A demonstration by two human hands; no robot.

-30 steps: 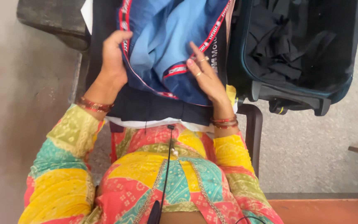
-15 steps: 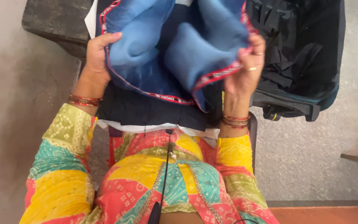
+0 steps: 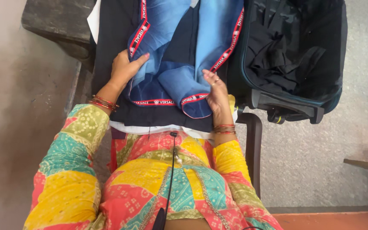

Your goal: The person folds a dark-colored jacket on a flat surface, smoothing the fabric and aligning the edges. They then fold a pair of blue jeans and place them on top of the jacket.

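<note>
A blue garment [image 3: 179,55] with red trim bands lies on a stack of dark folded clothes [image 3: 158,113] in front of me. My left hand [image 3: 124,68] rests flat on the garment's left edge, fingers together and pressing the fabric down. My right hand [image 3: 216,96] lies on the lower right corner of the garment, fingers spread over the fold. Neither hand grips the cloth; both lie on top of it. A white cloth edge [image 3: 150,130] shows under the dark stack.
An open dark suitcase [image 3: 333,68] with black clothes [image 3: 286,47] inside stands at the right, its handle [image 3: 286,106] toward me. A dark chair arm [image 3: 254,145] runs down at the right. A dark slab [image 3: 56,21] sits at the top left on grey floor.
The blue garment was lifted and opened with both hands half a second ago. It now lies laid down on the stack, and both hands rest flat on it.
</note>
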